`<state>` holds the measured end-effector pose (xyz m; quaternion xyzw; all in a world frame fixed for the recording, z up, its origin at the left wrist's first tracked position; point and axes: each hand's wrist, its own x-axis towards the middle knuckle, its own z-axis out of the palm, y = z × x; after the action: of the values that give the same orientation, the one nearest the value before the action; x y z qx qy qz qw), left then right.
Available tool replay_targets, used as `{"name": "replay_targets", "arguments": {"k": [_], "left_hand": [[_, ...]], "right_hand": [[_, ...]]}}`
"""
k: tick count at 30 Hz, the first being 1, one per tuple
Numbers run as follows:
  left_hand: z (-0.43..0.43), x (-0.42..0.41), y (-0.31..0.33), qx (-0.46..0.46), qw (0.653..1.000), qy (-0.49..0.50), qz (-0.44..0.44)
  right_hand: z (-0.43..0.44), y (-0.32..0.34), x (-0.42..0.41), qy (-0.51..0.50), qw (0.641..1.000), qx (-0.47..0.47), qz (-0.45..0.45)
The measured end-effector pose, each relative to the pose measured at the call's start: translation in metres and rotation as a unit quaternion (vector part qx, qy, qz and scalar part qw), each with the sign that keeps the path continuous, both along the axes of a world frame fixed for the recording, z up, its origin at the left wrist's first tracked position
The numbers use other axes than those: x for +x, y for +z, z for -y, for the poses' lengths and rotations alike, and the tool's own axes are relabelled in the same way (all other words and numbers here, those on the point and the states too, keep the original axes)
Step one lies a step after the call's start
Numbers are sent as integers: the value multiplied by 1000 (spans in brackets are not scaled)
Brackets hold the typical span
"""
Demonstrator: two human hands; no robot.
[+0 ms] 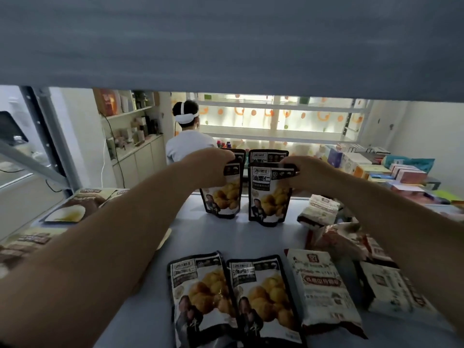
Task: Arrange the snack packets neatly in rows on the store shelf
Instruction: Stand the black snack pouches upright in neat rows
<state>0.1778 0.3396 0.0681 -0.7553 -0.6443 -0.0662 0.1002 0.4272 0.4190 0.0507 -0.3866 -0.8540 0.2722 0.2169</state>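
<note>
Head: L grip (208, 169) atop left pkt (223, 199), R grip (310, 174) right pkt (268, 199).

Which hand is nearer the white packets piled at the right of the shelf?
Right. The right hand grips the right upright packet, close behind the white packets. The left hand grips the left upright packet, farther to the left.

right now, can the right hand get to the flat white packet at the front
Likely yes, once freed: the right hand grips an upright black pouch, but the white packet lies uncovered.
</note>
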Motion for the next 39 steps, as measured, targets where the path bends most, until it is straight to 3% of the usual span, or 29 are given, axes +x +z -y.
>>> {"name": "replay_targets", "arguments": {"k": [2, 7, 10, 13, 15, 18, 23, 27, 32, 36, 39], "left_hand": [[-3, 1, 2, -10, 1000, -7, -6], [-8, 1, 5, -22, 1000, 7, -18], [5, 0, -1, 22, 999, 15, -30], [40, 3, -15, 93, 994, 23, -59], [76, 11, -25, 116, 993, -6, -23], [124, 22, -42, 21, 998, -14, 48], [163, 24, -83, -127, 990, 0, 54], [177, 19, -106, -165, 983, 16, 83], [180, 20, -111, -189, 971, 37, 140], [174, 18, -101, -199, 963, 48, 174], [169, 17, -97, -189, 960, 51, 199]], "right_hand": [[-6, -1, 0, -3, 1000, -3, 7], [-3, 3, -2, -22, 991, 103, 87], [13, 2, 1, -47, 984, 144, 91], [50, -2, 8, -77, 959, 249, 111], [86, -11, 9, -57, 950, 286, 114], [136, -29, 2, -9, 959, 229, 168], [173, -56, -10, 42, 957, 113, 265], [178, -57, -12, 54, 945, 82, 313], [167, -55, -22, 38, 935, -32, 351], [160, -51, -32, 29, 917, -28, 396], [158, -47, -37, 23, 927, -14, 375]]}}
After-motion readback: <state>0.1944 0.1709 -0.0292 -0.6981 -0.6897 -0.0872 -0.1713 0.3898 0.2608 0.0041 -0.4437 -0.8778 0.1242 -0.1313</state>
